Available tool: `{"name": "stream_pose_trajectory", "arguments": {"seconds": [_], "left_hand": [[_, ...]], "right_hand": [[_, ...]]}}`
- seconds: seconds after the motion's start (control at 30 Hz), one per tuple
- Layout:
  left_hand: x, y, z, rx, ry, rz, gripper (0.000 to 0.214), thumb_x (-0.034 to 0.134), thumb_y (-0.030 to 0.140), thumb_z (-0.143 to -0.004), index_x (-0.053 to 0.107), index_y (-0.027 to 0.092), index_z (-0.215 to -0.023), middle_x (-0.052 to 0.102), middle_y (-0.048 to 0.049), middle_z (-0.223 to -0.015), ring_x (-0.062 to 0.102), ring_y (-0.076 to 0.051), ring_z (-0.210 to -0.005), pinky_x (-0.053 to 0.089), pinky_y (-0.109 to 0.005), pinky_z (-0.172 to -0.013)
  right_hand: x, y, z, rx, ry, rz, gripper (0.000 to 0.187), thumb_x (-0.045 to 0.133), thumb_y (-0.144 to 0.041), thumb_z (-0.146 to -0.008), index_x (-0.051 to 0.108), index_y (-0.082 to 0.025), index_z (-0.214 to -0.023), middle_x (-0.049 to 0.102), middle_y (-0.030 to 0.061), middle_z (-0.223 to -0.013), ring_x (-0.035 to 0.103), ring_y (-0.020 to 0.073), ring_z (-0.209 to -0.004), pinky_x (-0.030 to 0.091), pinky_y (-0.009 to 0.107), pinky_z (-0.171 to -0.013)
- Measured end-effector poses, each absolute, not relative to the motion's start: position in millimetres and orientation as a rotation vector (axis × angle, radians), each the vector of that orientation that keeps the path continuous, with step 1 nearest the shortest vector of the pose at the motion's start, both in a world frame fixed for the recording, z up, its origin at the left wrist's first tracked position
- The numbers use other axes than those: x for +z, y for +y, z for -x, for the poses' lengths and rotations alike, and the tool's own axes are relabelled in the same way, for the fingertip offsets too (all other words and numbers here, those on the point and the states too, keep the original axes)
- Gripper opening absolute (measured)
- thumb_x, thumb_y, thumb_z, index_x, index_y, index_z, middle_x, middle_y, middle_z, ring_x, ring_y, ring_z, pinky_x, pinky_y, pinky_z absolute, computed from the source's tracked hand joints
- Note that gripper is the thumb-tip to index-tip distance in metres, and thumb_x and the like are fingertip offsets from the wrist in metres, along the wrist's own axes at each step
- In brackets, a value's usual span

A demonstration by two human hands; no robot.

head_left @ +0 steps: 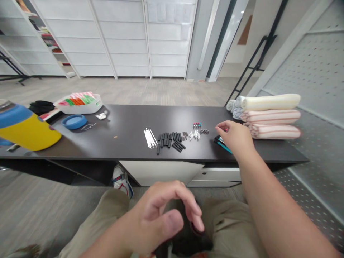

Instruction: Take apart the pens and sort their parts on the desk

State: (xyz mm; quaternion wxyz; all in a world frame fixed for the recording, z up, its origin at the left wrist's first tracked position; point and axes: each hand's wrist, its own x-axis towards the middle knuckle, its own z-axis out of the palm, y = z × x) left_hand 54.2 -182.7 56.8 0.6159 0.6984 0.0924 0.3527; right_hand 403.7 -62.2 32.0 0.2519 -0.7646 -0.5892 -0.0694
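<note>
My right hand (234, 138) is above the right part of the dark table, fingers pinched together. A small reddish bit shows between them, too little to name. Just beneath it lie several slim teal and black pieces (224, 144), partly covered by the hand. My left hand (168, 213) hovers over my lap, holding nothing, thumb and curled fingers apart. On the table between them are thin white sticks (150, 138), short black tubes (166, 139), small white parts (194, 134), little dark grey pieces (205, 131) and small pieces with red and teal ends (197, 125).
Rolled striped towels (271, 116) are stacked at the table's (126, 125) right end. Leftward are a yellow and blue container (29, 125), a blue lid (74, 122), a white tray (94, 106) of colourful packets and a crumpled white scrap (101, 115). White drawers (215, 174) sit below the tabletop.
</note>
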Motion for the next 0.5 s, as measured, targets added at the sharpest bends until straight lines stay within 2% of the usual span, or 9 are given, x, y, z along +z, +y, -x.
{"name": "stream_pose_trajectory", "arguments": {"seconds": [0.1,0.17,0.27,0.5], "left_hand": [[45,-175,-68,0.652,0.299,-1.813,0.032,0.054,0.042,-0.104,0.07,0.015,-0.1,0.076,-0.0101,-0.086,0.07,-0.018,-0.078,0.052,-0.028,-0.075],[34,-180,-76,0.571,0.3,-1.977,0.025,0.06,0.038,-0.099,0.073,0.017,-0.093,0.076,-0.0067,-0.082,0.07,-0.017,-0.076,0.051,-0.028,-0.078],[20,-187,-83,0.475,0.258,-2.12,0.021,0.063,0.036,-0.099,0.074,0.019,-0.093,0.077,-0.0043,-0.084,0.071,-0.017,-0.08,0.05,-0.028,-0.082],[14,-186,-86,0.401,0.297,-2.266,0.011,0.07,0.03,-0.096,0.074,0.02,-0.096,0.078,-0.002,-0.085,0.073,-0.018,-0.082,0.05,-0.028,-0.082]], "right_hand": [[37,-37,-424,-0.117,-1.863,2.07,0.02,0.068,-0.033,-0.091,0.081,-0.021,-0.099,0.081,0.0057,-0.091,0.073,0.0238,-0.085,0.049,0.033,-0.076],[38,-23,-430,-0.03,-2.014,2.057,0.02,0.067,-0.031,-0.09,0.081,-0.02,-0.1,0.081,0.0058,-0.093,0.073,0.0234,-0.086,0.05,0.032,-0.078],[41,-10,-432,0.093,-2.167,2.006,0.019,0.067,-0.028,-0.09,0.082,-0.02,-0.099,0.082,0.0045,-0.094,0.074,0.0222,-0.088,0.05,0.031,-0.081],[45,-8,-427,0.242,-2.24,1.947,0.02,0.067,-0.025,-0.091,0.081,-0.022,-0.104,0.082,0.0032,-0.098,0.075,0.0209,-0.09,0.052,0.029,-0.082]]}}
